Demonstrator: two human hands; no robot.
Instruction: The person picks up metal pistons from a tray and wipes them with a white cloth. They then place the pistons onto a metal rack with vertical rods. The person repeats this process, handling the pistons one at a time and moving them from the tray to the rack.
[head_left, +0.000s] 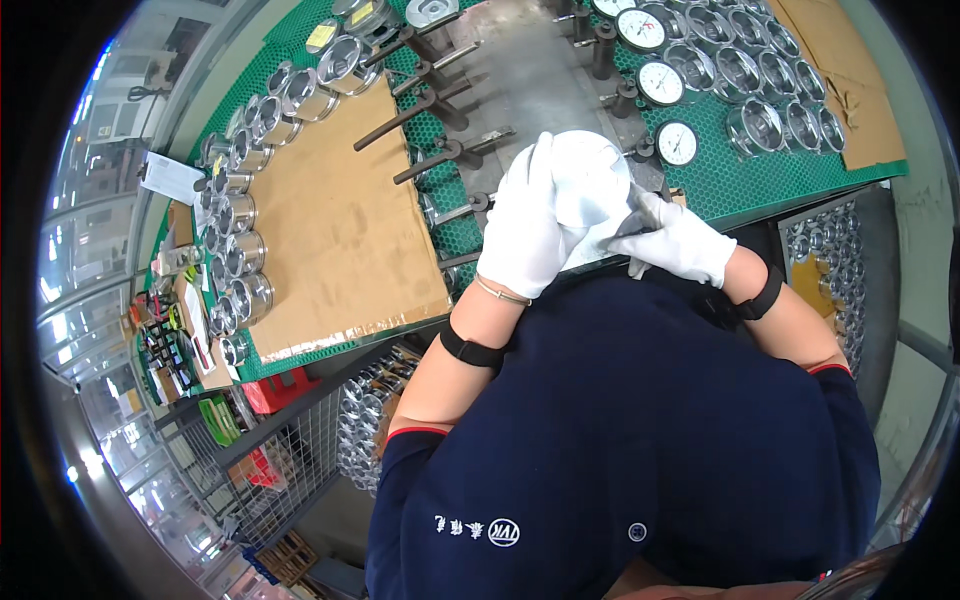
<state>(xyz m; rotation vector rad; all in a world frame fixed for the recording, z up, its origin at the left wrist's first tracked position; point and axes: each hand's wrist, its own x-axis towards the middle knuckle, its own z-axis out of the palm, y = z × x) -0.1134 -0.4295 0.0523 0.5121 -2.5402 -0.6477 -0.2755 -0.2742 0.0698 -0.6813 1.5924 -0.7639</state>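
My left hand (526,215), in a white glove, is wrapped round the side of a bright, cup-shaped metal part (590,175). Glare washes out much of that part's surface. At its lower right edge is my right hand (675,243), also gloved, with its fingers closed. Dark grey shows at those fingertips; whether it is a stained glove or a small thing held there, I cannot tell. Both hands are at the near end of a metal gauge plate (540,100), close to my body.
Posts with rods (440,108) line the plate's left side; dial gauges (676,143) line its right. Cardboard (340,230) covers the green mat at left, edged by several metal cups (242,252). More metal cups (755,125) stand far right. Wire crates (365,420) of parts sit below the table.
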